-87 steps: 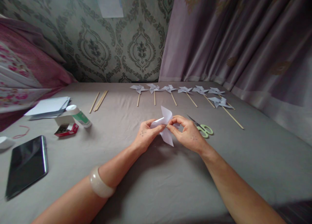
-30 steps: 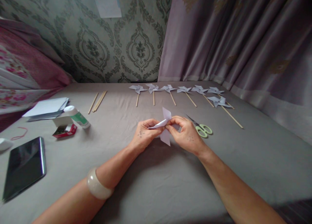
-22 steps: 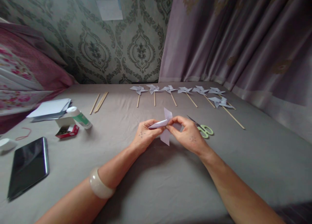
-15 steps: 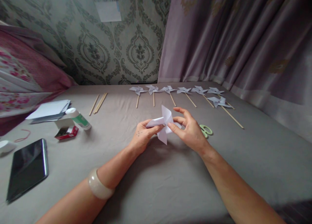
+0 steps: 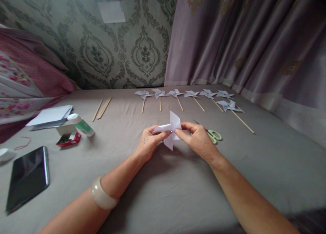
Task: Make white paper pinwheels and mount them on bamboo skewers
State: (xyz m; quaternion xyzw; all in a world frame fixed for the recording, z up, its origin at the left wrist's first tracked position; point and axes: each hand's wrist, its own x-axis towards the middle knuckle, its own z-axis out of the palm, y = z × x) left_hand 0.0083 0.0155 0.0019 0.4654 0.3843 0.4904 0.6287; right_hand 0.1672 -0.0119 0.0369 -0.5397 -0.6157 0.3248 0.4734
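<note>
Between my hands is a white paper pinwheel [image 5: 175, 121] with folded blades; no stick shows on it. My left hand [image 5: 150, 141] grips its left side, thumb pressed near the centre. From the right, my right hand [image 5: 197, 139] pinches it, with the thumb at the middle and the fingers behind the paper. A small shiny spot shows at the centre, too small to name. Green-handled scissors [image 5: 214, 135] lie just beyond my right hand, their blades partly hidden by it.
Several finished pinwheels on sticks [image 5: 192, 94] lie along the table's back and right. On the left are loose wooden sticks [image 5: 103, 108], a stack of paper [image 5: 51, 115], a glue bottle [image 5: 83, 125], a red box [image 5: 68, 139] of small metal pieces and a black tablet [image 5: 28, 178].
My right hand's raised fingers have come down and closed onto the pinwheel, uncovering the scissors' blade tip. My left hand has kept its hold.
</note>
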